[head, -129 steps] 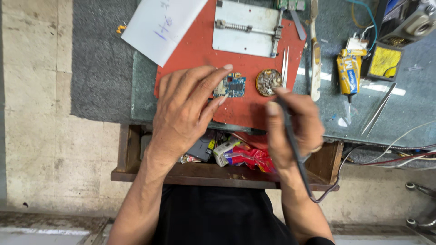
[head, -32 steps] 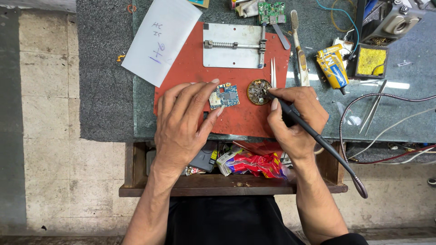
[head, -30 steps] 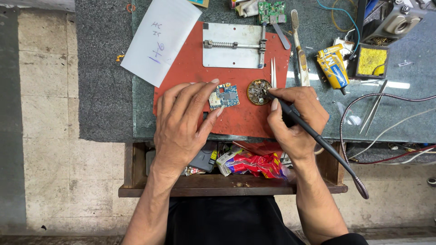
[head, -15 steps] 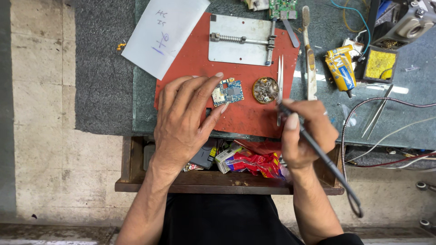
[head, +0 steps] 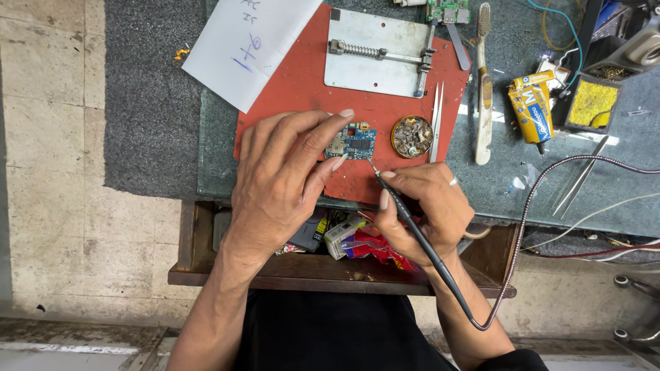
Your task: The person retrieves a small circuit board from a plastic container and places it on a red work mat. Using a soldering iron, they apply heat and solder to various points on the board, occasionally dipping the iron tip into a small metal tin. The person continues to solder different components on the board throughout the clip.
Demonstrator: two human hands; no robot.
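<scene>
A small blue circuit board (head: pixel 353 142) lies on a red mat (head: pixel 302 82). My left hand (head: pixel 285 182) rests on the mat with its fingertips pressing the board's left side and top edge. My right hand (head: pixel 423 206) grips a thin black soldering iron (head: pixel 412 230) like a pen. The iron's tip touches the board's lower right corner. Its braided cord (head: pixel 522 227) loops off to the right.
A round tin of solder scraps (head: pixel 411 136) and tweezers (head: pixel 434 120) lie right of the board. A metal board holder (head: pixel 381 51) sits at the mat's top. White paper (head: pixel 247 41), a yellow tube (head: pixel 531 106), a toothbrush (head: pixel 483 82) and an open cluttered drawer (head: pixel 344 237) surround the work.
My right hand moved left from the round tin and brought the iron's tip down to the board's corner. My left hand stayed on the board.
</scene>
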